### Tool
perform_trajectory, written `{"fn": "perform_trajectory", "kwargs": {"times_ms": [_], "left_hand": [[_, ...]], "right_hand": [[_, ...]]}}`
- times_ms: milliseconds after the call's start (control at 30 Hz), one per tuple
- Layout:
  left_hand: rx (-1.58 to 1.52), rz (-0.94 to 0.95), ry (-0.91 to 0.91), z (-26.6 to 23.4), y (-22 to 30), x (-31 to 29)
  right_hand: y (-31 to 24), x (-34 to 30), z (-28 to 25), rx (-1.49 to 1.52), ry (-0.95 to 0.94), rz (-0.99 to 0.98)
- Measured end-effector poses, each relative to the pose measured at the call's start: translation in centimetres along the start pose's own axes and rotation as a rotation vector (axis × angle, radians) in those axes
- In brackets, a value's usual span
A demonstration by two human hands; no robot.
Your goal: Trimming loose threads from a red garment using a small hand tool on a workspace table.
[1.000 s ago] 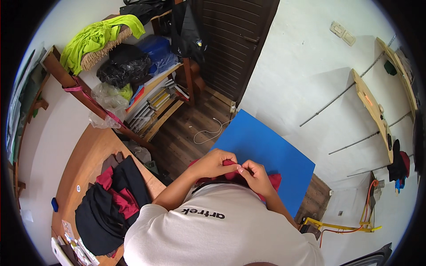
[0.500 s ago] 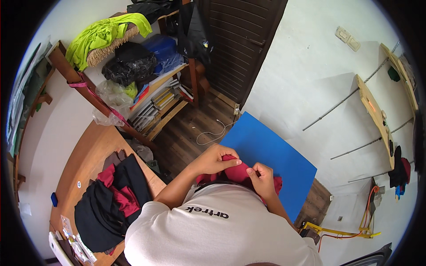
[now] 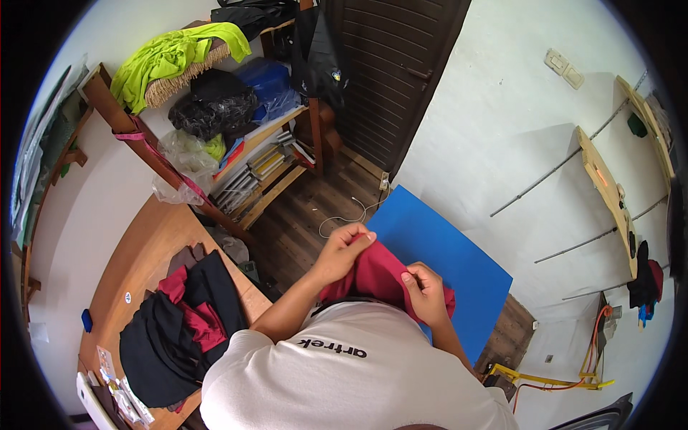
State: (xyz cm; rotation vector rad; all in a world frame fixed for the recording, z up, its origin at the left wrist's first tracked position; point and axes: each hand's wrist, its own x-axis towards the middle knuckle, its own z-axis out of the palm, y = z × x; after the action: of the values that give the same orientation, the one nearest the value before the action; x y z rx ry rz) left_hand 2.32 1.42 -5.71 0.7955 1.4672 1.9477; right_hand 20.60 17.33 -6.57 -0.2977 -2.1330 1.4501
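A dark red piece of cloth (image 3: 378,274) is stretched between my two hands, close in front of my body. My left hand (image 3: 345,251) pinches its upper left edge between thumb and fingers. Farther along the same edge, my right hand (image 3: 426,287) grips the cloth with the thumb on top. The edge between the hands runs straight and taut. Lower folds of the cloth hang near my white shirt, which hides part of them. Beyond and beneath the cloth lies a flat blue tabletop (image 3: 444,251).
On the wooden desk (image 3: 154,247) at left lies a pile of black and dark red garments (image 3: 161,344). A wooden shelf (image 3: 269,118) with bags and a lime-green cloth (image 3: 168,61) stands behind. Wall shelves (image 3: 605,193) and a yellow metal frame (image 3: 552,380) are at right.
My left hand has moved slightly up and left, away from the right hand. The cloth between them, bunched before, is now spread with a straight edge.
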Motion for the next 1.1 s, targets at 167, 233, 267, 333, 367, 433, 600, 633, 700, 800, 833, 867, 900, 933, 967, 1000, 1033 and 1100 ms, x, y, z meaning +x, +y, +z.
{"fn": "perform_trajectory", "kwargs": {"times_ms": [167, 233, 267, 333, 367, 433, 600, 633, 700, 800, 833, 867, 900, 933, 967, 1000, 1033, 1100], "left_hand": [[-0.153, -0.047, 0.055, -1.2, 1.5, 0.6], [-0.254, -0.081, 0.08, -1.4, 2.0, 0.8], [-0.267, -0.051, 0.124, -1.5, 2.2, 1.0], [-0.299, -0.051, 0.161, -2.1, 2.8, 1.1], [-0.3, -0.055, 0.16, -2.2, 2.9, 1.0], [-0.287, -0.065, 0.186, -2.4, 3.3, 1.1], [-0.284, -0.001, 0.242, -2.4, 4.5, 1.2], [-0.337, 0.009, 0.264, -2.4, 4.7, 1.3], [-0.376, 0.032, 0.274, -2.5, 5.4, 1.4], [-0.337, 0.06, 0.309, -2.4, 5.9, 1.0], [-0.337, 0.061, 0.305, -2.3, 6.0, 0.8], [-0.317, 0.073, 0.297, -2.2, 6.1, 0.6], [-0.306, 0.072, 0.286, -2.1, 6.1, 0.5], [-0.332, 0.078, 0.324, -2.1, 6.2, 0.3], [-0.366, 0.07, 0.358, -2.1, 6.2, 0.1], [-0.39, 0.08, 0.361, -2.5, 6.5, 0.2], [-0.39, 0.082, 0.362, -2.8, 6.6, 0.1], [-0.35, 0.095, 0.348, -3.2, 6.8, 0.0]], "right_hand": [[-0.4, 0.9, -0.5, -0.067, -0.106, -0.003], [-0.5, 1.1, -0.7, -0.097, -0.139, -0.009], [-0.4, 1.1, -0.6, -0.016, -0.129, -0.013], [-0.4, 1.1, -0.7, 0.066, -0.119, -0.015], [-0.4, 0.9, -0.7, 0.054, -0.142, 0.021], [-0.4, 0.8, -1.1, 0.041, -0.162, 0.051], [0.1, 0.2, -1.6, -0.033, -0.16, -0.044], [0.4, -0.1, -1.3, -0.032, -0.181, -0.039], [1.3, -0.6, -0.3, 0.168, -0.029, -0.008], [2.5, -1.6, -1.3, 0.092, 0.044, -0.005], [2.8, -1.9, -1.5, 0.048, 0.021, 0.043], [3.0, -2.0, -1.5, 0.069, 0.015, 0.015], [3.1, -2.1, -1.7, 0.14, 0.039, -0.077], [3.1, -2.2, -1.5, 0.089, 0.006, -0.012], [2.9, -2.1, -1.4, 0.134, 0.056, -0.03], [2.7, -2.1, -1.5, 0.168, 0.076, 0.012], [2.4, -2.1, -1.6, 0.179, 0.104, -0.053], [1.7, -2.0, -2.6, 0.008, 0.051, -0.049]]}}
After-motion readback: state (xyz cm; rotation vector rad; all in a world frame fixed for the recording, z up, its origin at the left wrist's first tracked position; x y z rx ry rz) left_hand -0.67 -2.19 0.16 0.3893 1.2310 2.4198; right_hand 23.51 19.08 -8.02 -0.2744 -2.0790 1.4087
